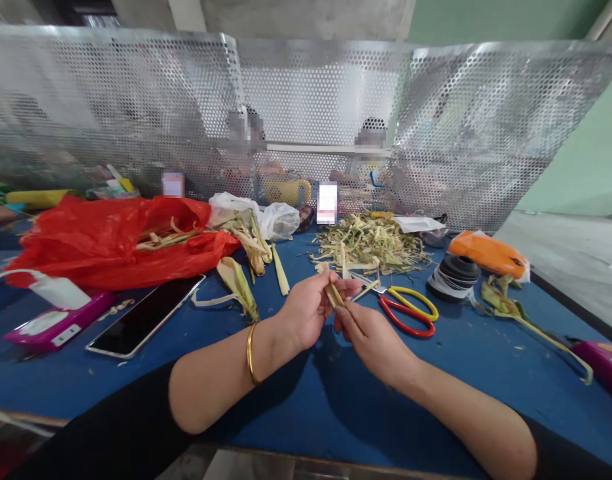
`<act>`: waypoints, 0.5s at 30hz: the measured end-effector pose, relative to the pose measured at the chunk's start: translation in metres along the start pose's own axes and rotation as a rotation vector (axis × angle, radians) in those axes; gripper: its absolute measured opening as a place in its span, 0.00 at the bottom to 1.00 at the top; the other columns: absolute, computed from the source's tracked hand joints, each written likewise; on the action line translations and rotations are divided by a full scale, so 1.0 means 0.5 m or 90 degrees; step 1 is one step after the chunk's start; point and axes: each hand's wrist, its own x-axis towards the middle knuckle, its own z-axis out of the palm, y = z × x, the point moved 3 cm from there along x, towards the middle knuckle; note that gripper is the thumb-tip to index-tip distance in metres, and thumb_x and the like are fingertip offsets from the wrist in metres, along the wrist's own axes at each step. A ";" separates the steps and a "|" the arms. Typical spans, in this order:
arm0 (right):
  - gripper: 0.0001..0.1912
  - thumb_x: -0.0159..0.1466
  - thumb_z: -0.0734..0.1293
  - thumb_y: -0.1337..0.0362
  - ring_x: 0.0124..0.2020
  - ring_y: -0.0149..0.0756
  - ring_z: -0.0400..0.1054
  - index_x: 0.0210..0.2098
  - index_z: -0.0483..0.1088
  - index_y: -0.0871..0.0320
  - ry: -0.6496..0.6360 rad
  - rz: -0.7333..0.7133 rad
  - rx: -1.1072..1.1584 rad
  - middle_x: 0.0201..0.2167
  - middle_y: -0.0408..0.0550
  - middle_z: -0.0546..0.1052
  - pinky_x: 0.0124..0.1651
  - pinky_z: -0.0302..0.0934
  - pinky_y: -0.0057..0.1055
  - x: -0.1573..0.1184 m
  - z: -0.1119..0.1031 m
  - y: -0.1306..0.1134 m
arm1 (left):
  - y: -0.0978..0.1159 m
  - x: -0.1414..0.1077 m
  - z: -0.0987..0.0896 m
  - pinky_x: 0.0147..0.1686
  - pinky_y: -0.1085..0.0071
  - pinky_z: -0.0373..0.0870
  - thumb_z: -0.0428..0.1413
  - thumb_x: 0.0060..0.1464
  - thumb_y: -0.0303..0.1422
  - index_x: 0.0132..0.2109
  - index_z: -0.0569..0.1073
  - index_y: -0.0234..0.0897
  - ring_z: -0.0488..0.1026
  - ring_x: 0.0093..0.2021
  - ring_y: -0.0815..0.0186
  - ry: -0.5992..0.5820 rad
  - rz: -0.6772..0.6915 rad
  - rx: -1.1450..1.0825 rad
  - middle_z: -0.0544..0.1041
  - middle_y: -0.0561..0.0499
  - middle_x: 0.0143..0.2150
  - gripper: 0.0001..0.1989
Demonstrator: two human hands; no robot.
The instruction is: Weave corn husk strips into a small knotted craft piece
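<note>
Between my two hands is a narrow strip of dried corn husk, pale tan and folded lengthwise. My left hand pinches its upper part between thumb and fingers, palm turned upward. Lower down, my right hand grips the same strip with thumb and forefinger. A thin husk sliver sticks out just above my right hand. Scissors with one yellow and one red handle lie right beyond my hands, their blades partly hidden. Behind my fingers rises a heap of shredded husk.
On the left are a red plastic bag holding husks, a phone and a purple power strip. Loose husks lie nearby. A black spool and orange packet stand right. A perforated metal screen closes the back; people sit behind it.
</note>
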 end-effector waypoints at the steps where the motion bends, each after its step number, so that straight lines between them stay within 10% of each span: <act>1: 0.20 0.71 0.50 0.56 0.23 0.31 0.61 0.29 0.63 0.57 0.001 -0.008 -0.087 0.23 0.45 0.70 0.26 0.50 0.27 -0.002 -0.004 -0.004 | 0.002 0.002 -0.002 0.29 0.74 0.70 0.46 0.62 0.28 0.27 0.65 0.35 0.76 0.28 0.67 0.008 -0.014 -0.020 0.78 0.46 0.27 0.14; 8: 0.17 0.71 0.50 0.58 0.26 0.37 0.69 0.43 0.66 0.58 -0.003 -0.050 -0.374 0.30 0.51 0.77 0.26 0.45 0.30 -0.010 -0.005 -0.013 | 0.004 0.007 -0.004 0.27 0.73 0.69 0.43 0.66 0.33 0.28 0.61 0.37 0.57 0.15 0.75 -0.028 -0.048 -0.166 0.56 0.61 0.16 0.17; 15: 0.19 0.71 0.51 0.57 0.24 0.31 0.60 0.30 0.63 0.56 0.013 -0.085 -0.150 0.23 0.43 0.69 0.28 0.49 0.27 -0.002 -0.012 -0.007 | 0.022 0.002 0.002 0.20 0.75 0.60 0.48 0.60 0.49 0.23 0.54 0.39 0.45 0.14 0.75 -0.097 -0.027 -0.224 0.44 0.63 0.15 0.25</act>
